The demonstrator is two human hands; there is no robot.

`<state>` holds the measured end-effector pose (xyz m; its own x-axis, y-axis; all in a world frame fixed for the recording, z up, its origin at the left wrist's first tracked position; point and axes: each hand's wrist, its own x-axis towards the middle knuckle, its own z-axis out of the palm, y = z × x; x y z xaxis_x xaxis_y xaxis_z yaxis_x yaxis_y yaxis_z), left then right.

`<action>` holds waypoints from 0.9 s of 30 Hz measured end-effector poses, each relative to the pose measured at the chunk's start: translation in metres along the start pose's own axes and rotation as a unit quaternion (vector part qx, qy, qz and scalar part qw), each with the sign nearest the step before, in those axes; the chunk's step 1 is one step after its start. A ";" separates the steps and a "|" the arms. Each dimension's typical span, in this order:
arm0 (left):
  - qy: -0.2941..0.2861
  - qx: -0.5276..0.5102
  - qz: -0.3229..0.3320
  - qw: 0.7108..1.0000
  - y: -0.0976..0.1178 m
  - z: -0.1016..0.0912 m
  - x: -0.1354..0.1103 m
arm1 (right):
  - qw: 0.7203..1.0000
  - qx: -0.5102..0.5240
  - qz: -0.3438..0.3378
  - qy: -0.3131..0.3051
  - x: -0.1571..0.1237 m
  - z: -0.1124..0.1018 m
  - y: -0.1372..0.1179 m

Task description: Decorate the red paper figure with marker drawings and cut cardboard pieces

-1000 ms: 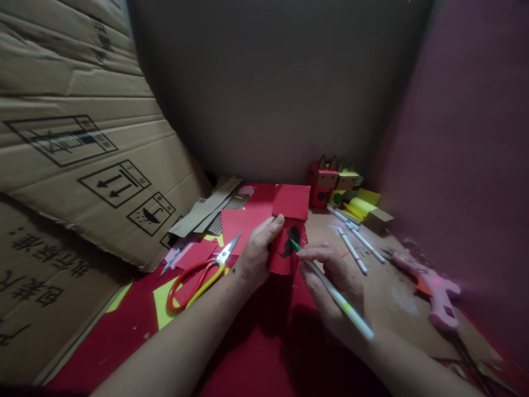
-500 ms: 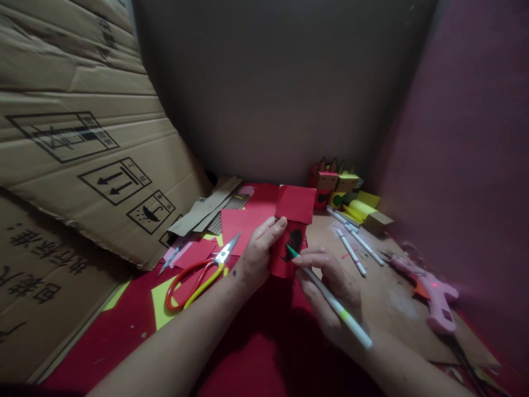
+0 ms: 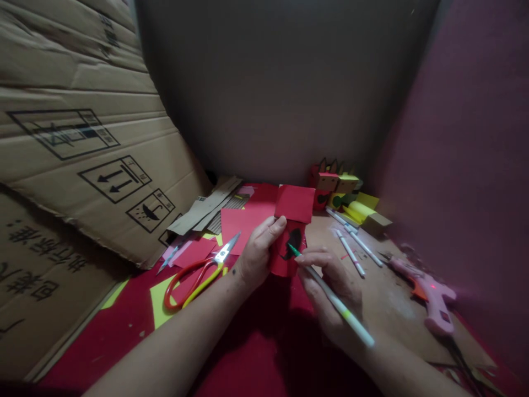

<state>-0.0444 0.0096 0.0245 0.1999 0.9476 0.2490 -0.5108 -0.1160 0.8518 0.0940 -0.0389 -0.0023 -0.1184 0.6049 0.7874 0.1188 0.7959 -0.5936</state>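
Note:
My left hand (image 3: 257, 252) grips the left side of a small red paper-covered box (image 3: 291, 218) standing on the red work surface, thumb on its front. A dark drawn shape (image 3: 292, 241) shows on the box's front face. My right hand (image 3: 330, 286) pinches a white marker with a green tip (image 3: 330, 296), and the tip touches the box front just below the dark shape.
Orange-handled scissors (image 3: 197, 273) lie left of my left hand among red, pink and yellow paper scraps. Cardboard strips (image 3: 210, 209) and a big cardboard sheet (image 3: 82, 165) are on the left. Small paper animal boxes (image 3: 334, 184), loose markers (image 3: 351, 245) and a pink glue gun (image 3: 427, 295) sit right.
The marker tip has shifted slightly lower and leftward on the box front. Both hands and the box stay almost in the same place.

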 end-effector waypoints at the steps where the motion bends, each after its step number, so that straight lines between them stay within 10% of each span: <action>1: 0.000 0.000 0.002 1.000 0.000 0.000 0.000 | 1.000 -0.001 0.004 0.009 0.000 0.000 0.001; 27: 0.016 0.054 0.006 0.998 0.003 0.002 -0.003 | 1.000 -0.025 -0.016 -0.009 0.002 0.000 -0.002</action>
<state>-0.0448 0.0062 0.0277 0.1672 0.9548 0.2459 -0.4197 -0.1567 0.8940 0.0939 -0.0392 0.0002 -0.1414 0.5796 0.8025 0.1630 0.8133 -0.5586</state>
